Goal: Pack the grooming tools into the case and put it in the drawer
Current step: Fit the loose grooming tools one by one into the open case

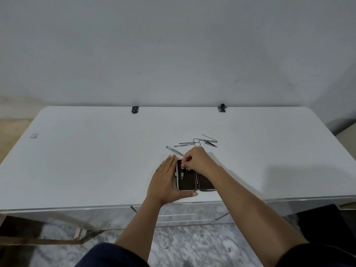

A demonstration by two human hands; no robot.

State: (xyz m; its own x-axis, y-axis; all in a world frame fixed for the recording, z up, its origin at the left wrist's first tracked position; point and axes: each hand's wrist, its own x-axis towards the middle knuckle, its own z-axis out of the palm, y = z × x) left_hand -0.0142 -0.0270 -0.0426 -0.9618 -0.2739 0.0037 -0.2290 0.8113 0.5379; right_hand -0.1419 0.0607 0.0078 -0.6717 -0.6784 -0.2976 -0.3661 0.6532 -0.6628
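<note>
Bracing case (187, 185) left edge: left hand (165, 180) flat; right hand (196, 160) pinches tool (182, 173) inside, near table (96, 160) front edge.

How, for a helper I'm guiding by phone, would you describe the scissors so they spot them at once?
On the white table, look just beyond the open dark case to the cluster of loose metal tools. The scissors lie in its middle, the only tool with two round finger loops.

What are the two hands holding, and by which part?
The left hand steadies the open case by its left edge, fingers straight. The right hand curls its fingertips over the top of the case's left half; whether they pinch a tool cannot be told.
</note>
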